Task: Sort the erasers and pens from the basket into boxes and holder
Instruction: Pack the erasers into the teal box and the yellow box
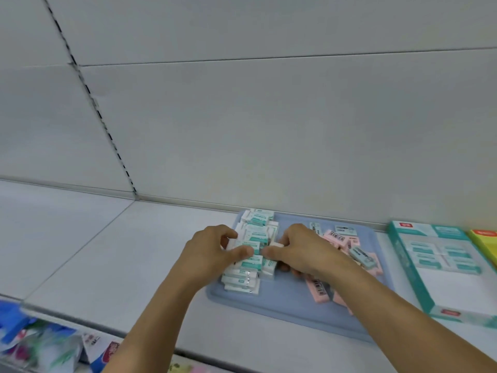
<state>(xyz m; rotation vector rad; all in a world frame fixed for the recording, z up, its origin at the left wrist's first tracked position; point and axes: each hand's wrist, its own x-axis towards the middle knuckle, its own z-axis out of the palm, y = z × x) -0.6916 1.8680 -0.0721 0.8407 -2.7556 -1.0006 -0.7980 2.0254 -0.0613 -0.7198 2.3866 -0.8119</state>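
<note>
A pale blue tray [285,305] lies on the white shelf. On its left side white-and-teal erasers [255,232] are lined up in a stacked row. Pink erasers [318,290] with barcodes lie loose on the tray's right side, with a few teal ones among them. My left hand [212,249] presses on the left of the teal row, thumb on top of it. My right hand [301,249] grips the row's right side, with a white eraser [275,244] at its fingertips. No pens are in view.
An open teal box [419,267] with a white inside stands right of the tray, and a yellow-green box [484,243] sits behind it at the frame edge. Blurred coloured packets [40,343] fill the lower shelf at the bottom left. The shelf's back wall rises behind.
</note>
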